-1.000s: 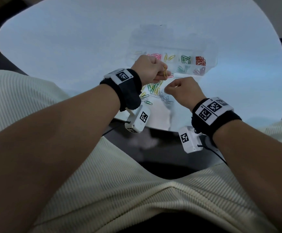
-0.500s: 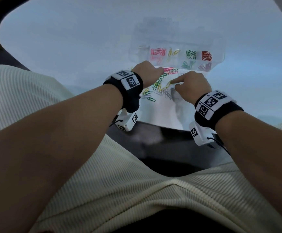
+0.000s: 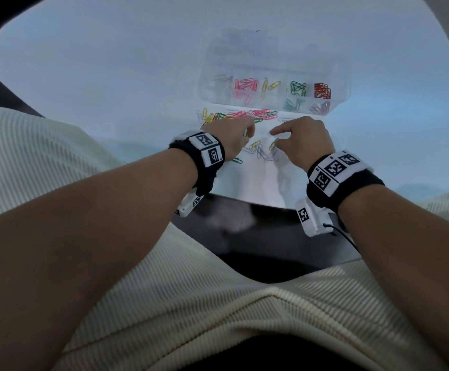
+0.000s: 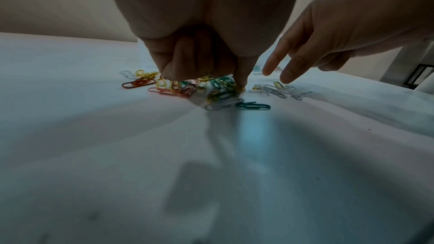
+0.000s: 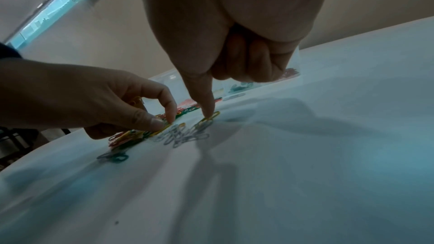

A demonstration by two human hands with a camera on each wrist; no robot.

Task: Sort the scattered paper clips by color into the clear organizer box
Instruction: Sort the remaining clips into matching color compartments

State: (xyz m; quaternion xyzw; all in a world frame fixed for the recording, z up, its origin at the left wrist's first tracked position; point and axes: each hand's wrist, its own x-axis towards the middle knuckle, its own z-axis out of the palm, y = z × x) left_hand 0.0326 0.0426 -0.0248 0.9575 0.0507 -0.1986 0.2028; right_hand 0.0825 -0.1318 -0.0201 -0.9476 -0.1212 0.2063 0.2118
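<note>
The clear organizer box lies at the far side of the white table, with pink, yellow, green and red clips in separate compartments. Loose mixed paper clips are strewn in front of it, and silver clips lie nearer me. My left hand is down on the pile, with thumb and index pinching a yellow clip. My right hand is beside it with the index finger stretched out. One fingertip presses on another yellow clip, and its other fingers are curled.
A single green clip lies nearest the table's front edge, next to a silver one. Bare white tabletop spreads left and right of the pile. My lap in cream ribbed cloth is below the edge.
Both hands have come down from just above the pile onto the clips. The left hand has gone from holding a yellow clip in the air to pinching on the table. The right index finger has straightened.
</note>
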